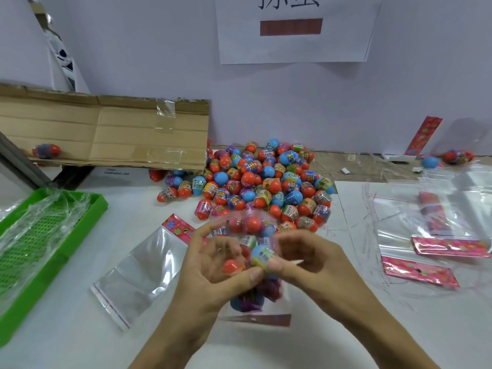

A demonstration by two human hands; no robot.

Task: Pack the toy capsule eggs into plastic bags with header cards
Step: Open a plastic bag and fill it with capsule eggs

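Both hands hold a clear plastic bag (253, 302) with several capsule eggs inside, above the white table near its front. My left hand (213, 265) grips the bag's left side with an orange egg against its thumb. My right hand (300, 259) pinches the bag around a blue-topped egg (262, 255). The bag's pink header card edge (266, 319) hangs toward me. A big pile of loose capsule eggs (266, 182) lies just beyond the hands. An empty bag with a pink header card (143, 267) lies flat to the left.
A green mesh tray (87, 209) with clear film stands at the left edge. A folded cardboard sheet (119, 134) with one egg on it leans at the back left. Empty bags with pink header cards (439, 246) lie on the right. Two stray eggs (450, 157) sit at the back right.
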